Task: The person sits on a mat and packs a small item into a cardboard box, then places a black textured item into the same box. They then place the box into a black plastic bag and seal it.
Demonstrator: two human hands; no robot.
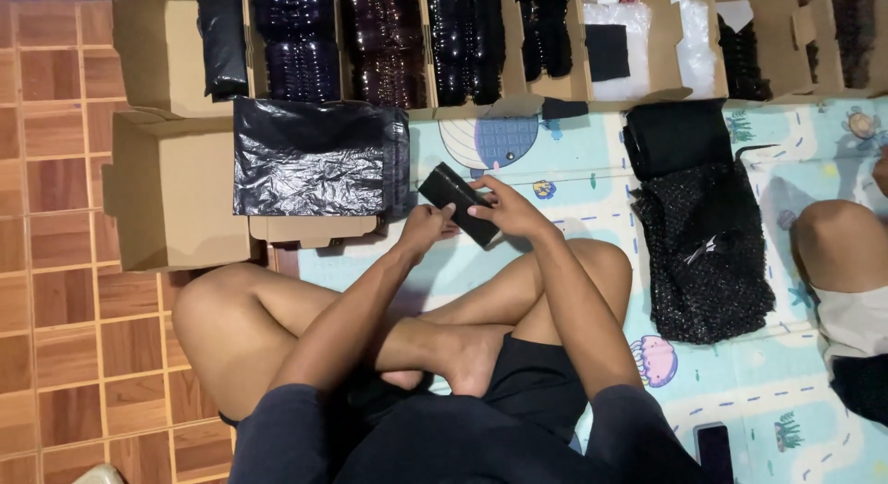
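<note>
I sit cross-legged on a patterned play mat [573, 183]. Both hands hold a small flat black pouch [456, 200] just above my knees. My left hand [424, 229] grips its near lower edge. My right hand [504, 209] lies across its right end with the fingers curled over it. The pouch is tilted, its far end pointing up-left toward an open cardboard box [176, 202] lined with a black plastic bag [310, 158].
A row of open cardboard boxes [407, 44] with dark packed items runs along the top. A pile of black bubble-wrap pieces [708, 239] lies on the mat to the right. Another person's knee [842, 243] shows at the right edge. A phone [714, 450] lies by my right thigh. Wooden floor lies left.
</note>
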